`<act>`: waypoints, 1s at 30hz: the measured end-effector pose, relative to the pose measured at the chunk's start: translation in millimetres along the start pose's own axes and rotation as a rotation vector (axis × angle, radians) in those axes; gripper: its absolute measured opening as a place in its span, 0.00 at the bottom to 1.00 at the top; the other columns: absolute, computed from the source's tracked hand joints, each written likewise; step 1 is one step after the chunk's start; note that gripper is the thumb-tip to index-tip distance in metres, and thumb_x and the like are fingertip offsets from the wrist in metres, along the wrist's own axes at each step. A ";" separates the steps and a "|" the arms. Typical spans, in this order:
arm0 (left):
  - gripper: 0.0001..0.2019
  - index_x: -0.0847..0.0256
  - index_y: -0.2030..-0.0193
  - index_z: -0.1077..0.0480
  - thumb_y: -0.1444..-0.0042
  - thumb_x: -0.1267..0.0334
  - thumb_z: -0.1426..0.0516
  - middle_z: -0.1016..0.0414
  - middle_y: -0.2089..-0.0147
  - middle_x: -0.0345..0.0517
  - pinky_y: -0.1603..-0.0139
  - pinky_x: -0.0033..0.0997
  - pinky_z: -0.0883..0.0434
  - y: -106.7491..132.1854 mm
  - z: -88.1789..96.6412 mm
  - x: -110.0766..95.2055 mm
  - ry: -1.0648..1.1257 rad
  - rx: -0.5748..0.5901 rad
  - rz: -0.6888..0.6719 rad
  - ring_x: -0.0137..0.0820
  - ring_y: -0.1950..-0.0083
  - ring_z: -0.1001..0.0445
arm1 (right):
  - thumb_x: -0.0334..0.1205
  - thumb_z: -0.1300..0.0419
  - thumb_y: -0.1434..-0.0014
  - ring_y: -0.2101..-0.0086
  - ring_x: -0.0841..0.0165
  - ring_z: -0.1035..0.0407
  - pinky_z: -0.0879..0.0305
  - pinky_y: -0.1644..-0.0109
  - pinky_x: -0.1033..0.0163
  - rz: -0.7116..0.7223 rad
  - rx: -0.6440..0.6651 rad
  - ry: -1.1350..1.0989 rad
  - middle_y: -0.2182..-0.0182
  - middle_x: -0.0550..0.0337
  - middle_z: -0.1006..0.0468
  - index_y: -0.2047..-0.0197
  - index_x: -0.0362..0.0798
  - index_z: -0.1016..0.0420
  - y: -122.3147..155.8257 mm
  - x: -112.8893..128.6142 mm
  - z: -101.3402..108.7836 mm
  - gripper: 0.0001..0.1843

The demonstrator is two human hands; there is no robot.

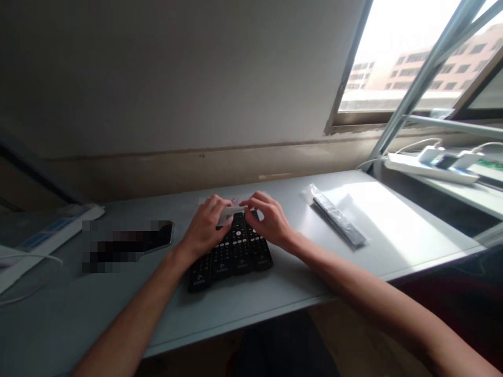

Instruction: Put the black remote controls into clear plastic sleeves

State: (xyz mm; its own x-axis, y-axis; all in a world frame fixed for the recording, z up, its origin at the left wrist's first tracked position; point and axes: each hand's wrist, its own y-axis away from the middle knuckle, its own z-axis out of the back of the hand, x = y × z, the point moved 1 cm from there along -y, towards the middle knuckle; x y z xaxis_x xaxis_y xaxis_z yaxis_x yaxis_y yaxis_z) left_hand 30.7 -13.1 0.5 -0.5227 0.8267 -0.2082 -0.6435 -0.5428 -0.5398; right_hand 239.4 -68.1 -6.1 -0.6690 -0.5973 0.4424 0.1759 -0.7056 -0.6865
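Observation:
Several black remote controls (241, 256) lie side by side on the desk, their buttons facing up. Over their far ends is a thin, whitish see-through piece of plastic (227, 213). My left hand (207, 224) is closed on the left side of this plastic, fingers bent, above the leftmost remotes. From the other side, my right hand (269, 219) pinches the right edge of the plastic, its wrist over the rightmost remote. Fingers partly hide the plastic and the remotes' upper ends. Off to the right lies another remote in a clear plastic sleeve (338, 221).
Left of the remotes lies a dark, partly pixelated phone-like object (157, 240). White power strips sit at the far left (58, 228) and on the right-hand shelf (432, 166). A metal post (416, 78) rises by the window, and a wall backs the desk (283, 285).

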 end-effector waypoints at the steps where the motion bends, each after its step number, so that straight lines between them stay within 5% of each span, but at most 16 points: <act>1: 0.12 0.58 0.46 0.34 0.32 0.58 0.45 0.30 0.48 0.51 0.44 0.46 0.32 0.1 -0.5 1.4 -0.011 -0.001 0.013 0.44 0.46 0.31 | 0.38 0.42 0.29 0.59 0.65 0.28 0.30 0.52 0.57 -0.098 0.029 0.025 0.56 0.55 0.23 0.45 0.50 0.22 -0.1 -2.9 -0.3 0.13; 7: 0.15 0.57 0.44 0.34 0.34 0.57 0.45 0.33 0.47 0.52 0.41 0.51 0.34 1.4 3.6 6.3 -0.059 -0.010 0.044 0.46 0.45 0.33 | 0.56 0.37 0.32 0.57 0.61 0.28 0.30 0.52 0.54 -0.314 0.193 0.156 0.46 0.47 0.28 0.28 0.48 0.38 20.2 13.6 6.4 0.37; 12: 0.17 0.58 0.40 0.35 0.34 0.59 0.47 0.31 0.45 0.53 0.41 0.52 0.35 0.1 2.5 2.6 -0.051 -0.002 0.024 0.47 0.45 0.33 | 0.49 0.37 0.33 0.57 0.59 0.26 0.31 0.55 0.56 -0.350 0.208 0.217 0.53 0.51 0.24 0.32 0.51 0.35 72.6 43.0 24.4 0.29; 16: 0.14 0.57 0.43 0.32 0.34 0.62 0.48 0.30 0.46 0.52 0.42 0.50 0.34 -2.8 -3.9 -4.3 -0.057 -0.017 0.007 0.46 0.45 0.32 | 0.36 0.38 0.36 0.60 0.61 0.26 0.32 0.57 0.58 -0.371 0.173 0.157 0.55 0.53 0.20 0.36 0.52 0.30 89.0 38.7 48.7 0.25; 18: 0.12 0.57 0.47 0.30 0.36 0.65 0.47 0.30 0.49 0.52 0.43 0.48 0.32 -3.8 -3.8 -7.6 -0.069 -0.054 -0.002 0.45 0.46 0.31 | 0.36 0.38 0.36 0.65 0.63 0.27 0.34 0.60 0.59 -0.394 0.066 0.090 0.61 0.57 0.20 0.40 0.51 0.26 74.2 29.0 67.9 0.21; 23: 0.10 0.58 0.49 0.28 0.34 0.68 0.47 0.28 0.52 0.54 0.47 0.50 0.32 -1.2 10.6 -16.0 -0.268 -0.184 -0.046 0.47 0.50 0.30 | 0.50 0.34 0.37 0.71 0.70 0.34 0.37 0.67 0.63 -0.316 -0.459 -0.267 0.70 0.65 0.29 0.52 0.53 0.27 -9.5 0.6 105.8 0.14; 27: 0.15 0.54 0.45 0.28 0.34 0.71 0.47 0.25 0.50 0.54 0.45 0.53 0.34 0.2 17.8 -19.6 -0.412 -0.235 -0.030 0.50 0.44 0.30 | 0.54 0.44 0.34 0.77 0.73 0.47 0.48 0.76 0.66 -0.479 -0.610 -0.595 0.76 0.69 0.43 0.64 0.53 0.36 -56.1 -24.2 83.2 0.15; 30: 0.18 0.56 0.42 0.28 0.36 0.73 0.48 0.24 0.48 0.55 0.42 0.54 0.34 -1.8 14.1 -16.2 -0.417 -0.183 -0.025 0.52 0.41 0.33 | 0.55 0.47 0.33 0.77 0.72 0.50 0.51 0.76 0.67 -0.643 -0.614 -0.633 0.76 0.70 0.49 0.67 0.54 0.41 -49.1 -35.7 51.0 0.16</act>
State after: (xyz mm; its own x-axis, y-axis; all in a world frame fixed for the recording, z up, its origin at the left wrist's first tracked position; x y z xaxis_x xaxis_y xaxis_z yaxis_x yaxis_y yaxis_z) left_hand 32.5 -27.5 16.4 -0.7130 0.6884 0.1332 -0.5689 -0.4569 -0.6838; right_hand 291.4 -31.6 41.2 0.0172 -0.3967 0.9178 -0.5818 -0.7505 -0.3135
